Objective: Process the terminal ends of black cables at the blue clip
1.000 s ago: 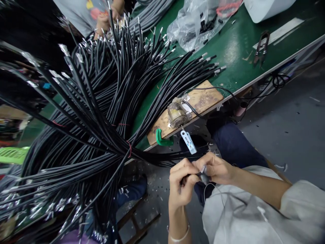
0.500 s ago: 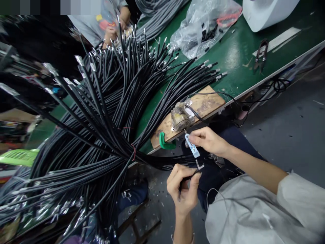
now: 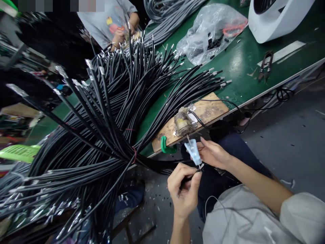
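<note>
My left hand (image 3: 184,189) is closed around the end of one black cable (image 3: 189,177), its bare metal tip pointing up and right. My right hand (image 3: 212,154) grips a pale blue plastic tool (image 3: 193,151) that hangs from a small taped device (image 3: 183,123) on a wooden block (image 3: 203,112). The tool's lower end meets the cable tip just above my left thumb. A big bundle of black cables (image 3: 101,128), tied with a red band (image 3: 134,155), fans out to the left over the green table (image 3: 238,61).
A green clamp (image 3: 166,146) holds the wooden block to the table edge. On the table lie a clear plastic bag (image 3: 210,34), snips (image 3: 265,64) and a white housing (image 3: 276,17). Another person (image 3: 114,23) works across the table, near grey cables (image 3: 165,17).
A second ago both hands were together on the cable end. My right hand then rose to the blue tool and has now brought it down onto the cable tip.
</note>
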The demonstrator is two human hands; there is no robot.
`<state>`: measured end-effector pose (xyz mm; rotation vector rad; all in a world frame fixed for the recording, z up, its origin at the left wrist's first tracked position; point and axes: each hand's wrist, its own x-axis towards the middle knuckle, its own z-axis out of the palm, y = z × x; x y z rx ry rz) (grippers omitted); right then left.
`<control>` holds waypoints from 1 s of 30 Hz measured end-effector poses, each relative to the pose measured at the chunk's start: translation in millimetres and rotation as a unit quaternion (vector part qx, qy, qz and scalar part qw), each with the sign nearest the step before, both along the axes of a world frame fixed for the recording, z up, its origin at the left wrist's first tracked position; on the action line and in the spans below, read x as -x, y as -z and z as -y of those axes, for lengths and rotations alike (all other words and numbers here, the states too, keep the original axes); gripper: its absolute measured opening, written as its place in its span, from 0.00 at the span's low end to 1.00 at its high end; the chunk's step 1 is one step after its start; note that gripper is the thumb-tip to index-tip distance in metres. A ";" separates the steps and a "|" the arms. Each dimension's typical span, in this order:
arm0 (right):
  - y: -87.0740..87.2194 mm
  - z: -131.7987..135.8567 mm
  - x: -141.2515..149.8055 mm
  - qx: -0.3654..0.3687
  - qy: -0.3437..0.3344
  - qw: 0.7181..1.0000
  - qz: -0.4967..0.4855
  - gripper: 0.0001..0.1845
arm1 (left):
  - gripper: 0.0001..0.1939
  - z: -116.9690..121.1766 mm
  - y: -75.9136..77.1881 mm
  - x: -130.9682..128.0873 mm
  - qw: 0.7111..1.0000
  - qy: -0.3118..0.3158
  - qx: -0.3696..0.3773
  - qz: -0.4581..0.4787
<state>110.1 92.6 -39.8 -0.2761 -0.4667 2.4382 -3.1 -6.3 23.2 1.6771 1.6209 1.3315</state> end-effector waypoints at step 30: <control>-12.7 61.1 1.3 -0.034 0.167 0.977 0.131 0.11 | 0.11 17.0 24.0 -9.0 0.955 -0.087 0.163 0.232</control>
